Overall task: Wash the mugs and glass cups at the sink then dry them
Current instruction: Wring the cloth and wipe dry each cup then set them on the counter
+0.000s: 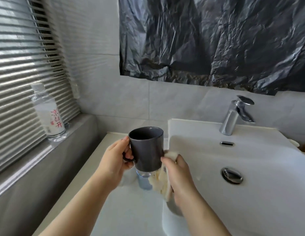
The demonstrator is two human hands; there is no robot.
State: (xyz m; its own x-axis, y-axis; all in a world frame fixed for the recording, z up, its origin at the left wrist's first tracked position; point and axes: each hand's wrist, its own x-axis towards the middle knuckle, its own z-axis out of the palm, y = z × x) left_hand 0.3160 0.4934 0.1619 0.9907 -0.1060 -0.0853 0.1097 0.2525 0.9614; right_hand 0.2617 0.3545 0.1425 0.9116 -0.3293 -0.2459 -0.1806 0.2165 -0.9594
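Nearest: white countertop (131, 210), left of the sink basin (271, 167). Above the countertop, the left hand (114, 160) grips the handle of an upright dark grey mug (146, 150). The right hand (180, 178) clutches a cream cloth (162, 183) against the mug's right side. A glass cup (144, 182) stands beneath the mug. Farther right: drain (232, 174), then chrome faucet (236, 114). Far left: water bottle (48, 113) on grey sill (80, 133), blinds (20, 65) behind. Far wall: black plastic sheet (216, 40).

I hold the dark grey mug (146, 150) upright by its handle in my left grip (114, 159). My right grip (179, 178) presses a cream cloth (161, 181) against its side. A clear glass cup (144, 182) stands on the counter (124, 210) just below it.
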